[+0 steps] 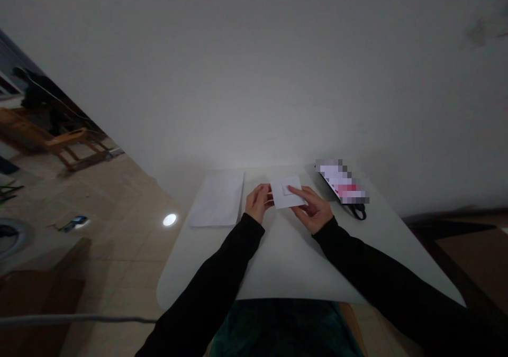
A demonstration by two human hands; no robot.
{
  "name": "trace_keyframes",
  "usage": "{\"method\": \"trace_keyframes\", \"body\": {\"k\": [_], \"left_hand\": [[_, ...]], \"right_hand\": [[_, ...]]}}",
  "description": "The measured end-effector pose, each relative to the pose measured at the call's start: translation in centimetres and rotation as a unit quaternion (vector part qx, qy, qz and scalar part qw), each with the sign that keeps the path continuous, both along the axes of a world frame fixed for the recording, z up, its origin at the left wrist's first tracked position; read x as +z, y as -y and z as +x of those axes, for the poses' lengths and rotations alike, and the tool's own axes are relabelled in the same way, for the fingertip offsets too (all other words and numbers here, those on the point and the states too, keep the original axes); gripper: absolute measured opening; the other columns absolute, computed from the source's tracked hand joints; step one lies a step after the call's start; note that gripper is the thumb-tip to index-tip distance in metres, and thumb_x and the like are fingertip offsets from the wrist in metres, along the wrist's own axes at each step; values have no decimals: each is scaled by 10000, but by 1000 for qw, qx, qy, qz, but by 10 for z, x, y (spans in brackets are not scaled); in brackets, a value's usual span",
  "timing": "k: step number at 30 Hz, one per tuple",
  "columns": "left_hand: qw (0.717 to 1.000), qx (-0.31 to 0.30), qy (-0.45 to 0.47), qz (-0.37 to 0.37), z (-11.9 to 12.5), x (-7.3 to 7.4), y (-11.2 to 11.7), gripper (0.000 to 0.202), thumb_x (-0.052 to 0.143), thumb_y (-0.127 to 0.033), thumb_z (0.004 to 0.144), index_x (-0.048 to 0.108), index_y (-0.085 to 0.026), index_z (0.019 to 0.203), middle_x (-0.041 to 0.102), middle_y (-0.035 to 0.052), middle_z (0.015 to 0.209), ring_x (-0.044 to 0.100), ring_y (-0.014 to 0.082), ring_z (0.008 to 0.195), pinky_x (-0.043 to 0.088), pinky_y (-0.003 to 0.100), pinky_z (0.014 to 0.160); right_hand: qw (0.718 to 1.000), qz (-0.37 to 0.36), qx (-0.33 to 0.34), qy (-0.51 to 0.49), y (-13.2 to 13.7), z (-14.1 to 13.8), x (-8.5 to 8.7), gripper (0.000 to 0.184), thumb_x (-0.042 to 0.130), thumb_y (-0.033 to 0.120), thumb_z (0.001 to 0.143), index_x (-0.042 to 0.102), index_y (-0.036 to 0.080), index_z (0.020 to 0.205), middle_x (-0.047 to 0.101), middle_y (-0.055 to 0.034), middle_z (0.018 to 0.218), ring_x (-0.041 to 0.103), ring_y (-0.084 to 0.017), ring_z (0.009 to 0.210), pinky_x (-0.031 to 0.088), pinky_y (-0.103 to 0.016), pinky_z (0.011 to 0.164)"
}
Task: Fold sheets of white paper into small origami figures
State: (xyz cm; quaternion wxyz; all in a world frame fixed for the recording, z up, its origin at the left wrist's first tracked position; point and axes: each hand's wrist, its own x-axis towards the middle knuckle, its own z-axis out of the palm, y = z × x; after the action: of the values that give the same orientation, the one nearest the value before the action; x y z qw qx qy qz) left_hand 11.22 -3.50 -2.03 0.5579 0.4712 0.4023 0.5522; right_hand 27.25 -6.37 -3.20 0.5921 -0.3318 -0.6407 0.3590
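A small folded sheet of white paper (286,193) is raised slightly over the white table (293,262), with a crease or flap showing on its face. My left hand (257,202) grips its left edge. My right hand (311,209) holds its right side, with the fingers lying across the paper. Black sleeves cover both forearms. A flat stack of white paper (216,200) lies to the left of my left hand, not touching it.
At the table's far right lies a pixelated pink-and-white packet (341,181) with a black cord (359,212) beside it. A white wall rises behind the table. A tiled floor with a wooden bench (51,141) lies to the left.
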Motion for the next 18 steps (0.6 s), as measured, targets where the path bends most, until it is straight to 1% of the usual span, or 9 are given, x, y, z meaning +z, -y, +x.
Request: {"method": "trace_keyframes", "body": {"k": [2,4,5,7,9,10,13,15,18], "left_hand": [[1000,5,-8,22,1,-1,0,333,664,-404,710,554,-141,881,617,19,819,597,102,714,478,212,635],[997,11,-24,67,1,-2,0,393,761,-323,627,546,-142,902,627,20,851,596,107,764,479,218,700],[995,11,-31,91,2,-2,0,417,782,-291,605,539,-142,909,630,21,854,596,111,774,479,227,723],[992,6,-41,122,2,-4,0,419,786,-269,609,530,-140,915,636,26,843,601,119,766,482,243,730],[991,-2,-43,127,2,-5,0,413,786,-261,614,537,-135,919,643,35,843,607,126,763,484,248,722],[991,-5,-44,126,1,-6,0,415,789,-256,611,544,-133,922,648,39,847,610,129,765,485,247,717],[990,-15,-51,129,1,-7,-1,402,794,-249,603,564,-130,910,652,39,835,612,130,758,484,240,702],[989,-25,-59,135,1,-7,-1,383,791,-251,606,575,-129,898,649,33,822,610,128,752,483,237,696],[987,-36,-71,142,1,-7,0,343,771,-263,633,588,-128,890,643,30,819,607,128,751,482,234,688]], "right_hand": [[998,18,14,51,2,1,1,522,547,103,738,559,290,1226,524,-75,1205,544,-202,1096,552,-302,777],[994,46,20,97,4,2,2,548,517,76,720,553,275,1230,536,-74,1223,535,-203,1114,537,-327,824],[993,59,22,105,5,2,1,532,509,69,712,572,263,1204,551,-75,1212,541,-202,1106,531,-338,838],[995,65,10,80,4,1,-1,441,512,72,712,618,239,1106,596,-71,1133,575,-189,1043,528,-345,843],[998,43,-34,11,2,-1,-3,310,555,105,728,625,225,1005,627,-56,1020,608,-170,954,543,-327,799],[997,23,-59,-32,0,-2,-4,273,591,133,730,609,224,987,637,-45,970,622,-162,907,554,-313,758],[988,-37,-93,-119,-5,-2,-3,323,688,228,704,580,222,1008,673,-30,882,651,-157,791,572,-293,653],[986,-60,-101,-121,-7,0,-2,266,711,278,691,633,198,932,685,-24,788,648,-144,663,572,-286,586],[982,-82,-136,-104,-9,2,-1,178,731,328,664,683,171,734,673,-13,649,609,-125,507,556,-275,492]]}}
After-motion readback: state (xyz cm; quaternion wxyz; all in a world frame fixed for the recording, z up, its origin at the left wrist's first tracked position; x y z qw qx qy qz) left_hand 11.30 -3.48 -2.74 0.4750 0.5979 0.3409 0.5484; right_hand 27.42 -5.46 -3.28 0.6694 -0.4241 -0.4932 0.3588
